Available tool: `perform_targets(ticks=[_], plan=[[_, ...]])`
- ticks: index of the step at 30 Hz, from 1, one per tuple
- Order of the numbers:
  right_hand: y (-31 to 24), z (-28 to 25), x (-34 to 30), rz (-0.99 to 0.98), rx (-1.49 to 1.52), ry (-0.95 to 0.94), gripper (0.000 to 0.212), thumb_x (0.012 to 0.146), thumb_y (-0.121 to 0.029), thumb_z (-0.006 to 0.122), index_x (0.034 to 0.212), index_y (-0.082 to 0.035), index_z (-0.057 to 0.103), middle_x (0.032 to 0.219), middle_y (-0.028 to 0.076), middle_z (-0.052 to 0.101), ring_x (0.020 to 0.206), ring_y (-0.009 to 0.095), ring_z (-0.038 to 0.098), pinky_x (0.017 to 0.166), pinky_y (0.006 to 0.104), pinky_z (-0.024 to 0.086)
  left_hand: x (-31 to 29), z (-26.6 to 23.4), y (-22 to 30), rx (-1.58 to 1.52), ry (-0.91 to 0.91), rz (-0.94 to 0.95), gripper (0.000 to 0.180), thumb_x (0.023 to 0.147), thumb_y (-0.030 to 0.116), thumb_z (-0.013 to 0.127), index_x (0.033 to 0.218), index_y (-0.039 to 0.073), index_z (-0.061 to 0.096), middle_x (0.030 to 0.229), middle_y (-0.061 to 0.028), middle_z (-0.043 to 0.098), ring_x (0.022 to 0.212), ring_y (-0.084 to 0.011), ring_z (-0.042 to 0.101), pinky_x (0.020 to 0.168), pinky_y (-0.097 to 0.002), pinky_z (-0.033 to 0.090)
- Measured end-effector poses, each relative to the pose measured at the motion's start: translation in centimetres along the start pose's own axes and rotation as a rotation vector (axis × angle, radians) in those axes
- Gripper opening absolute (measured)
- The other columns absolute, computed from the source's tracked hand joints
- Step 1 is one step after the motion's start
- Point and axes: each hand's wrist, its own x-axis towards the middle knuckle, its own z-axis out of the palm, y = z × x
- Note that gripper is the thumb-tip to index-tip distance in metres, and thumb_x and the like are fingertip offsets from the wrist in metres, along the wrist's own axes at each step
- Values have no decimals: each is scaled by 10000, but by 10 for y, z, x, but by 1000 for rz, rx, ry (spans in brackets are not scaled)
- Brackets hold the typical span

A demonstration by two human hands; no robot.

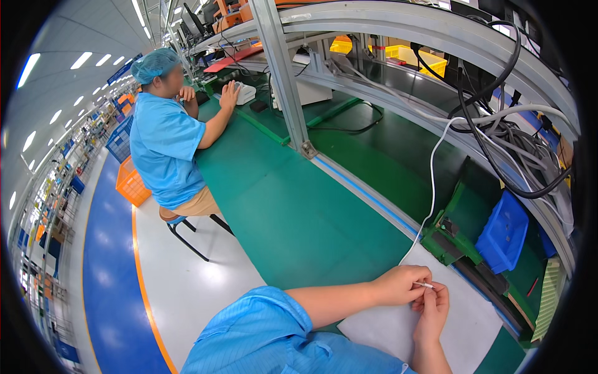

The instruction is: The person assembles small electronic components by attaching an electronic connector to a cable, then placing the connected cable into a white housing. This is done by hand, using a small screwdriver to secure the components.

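Because the item is so slight, my left hand (402,285) and my right hand (431,311) meet closely on it, at the near right of the scene.

Small white piece (425,285): one, thin, held between my fingertips above a white sheet (467,299); finer detail too small to tell.

Left hand: coming across from the left, drawn into a narrow pinch on the piece, probably to steady it.

Right hand: rising from the near edge, thumb and forefinger brought together at the piece's right end; two pinches so close seem suited to fine control, since a part this small could turn easily in one.

White cable (433,174): one, hanging from the metal frame (430,28) at far right and dropping behind my left hand; whether it joins the piece I cannot tell. Its slack presumably spares my grip any pull.

White sheet: laid over the green worktop (299,206) under my hands, likely to protect the surface and give small parts a pale ground.

Blue bin (503,232): one, right of the sheet, tilted; the slant perhaps eases reaching in.

Dark cables (498,168): looped at far right, apparently draped there to stay off the worktop.

Co-worker (168,137): seated far left at the same worktop on a stool (171,215), well apart from me, which leaves each of us elbow room.
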Motion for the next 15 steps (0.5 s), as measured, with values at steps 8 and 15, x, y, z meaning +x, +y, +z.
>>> perform_targets(ticks=[8,15], plan=[[-3,5,-2,-14,-16,5,152,895,-145,455,959,-8,467,693,21,528,570,60,437,518,186,362,0,1,-1,-22,-6,-13,135,761,92,585,873,28,546,765,-100,578,674,-216,572,610,-310,462],[1,3,-1,-28,-13,27,155,904,-159,443,908,-9,483,676,27,528,560,62,438,509,189,363,1,2,1,-75,16,-1,150,769,104,585,895,27,560,776,-95,581,702,-201,571,627,-300,467]])
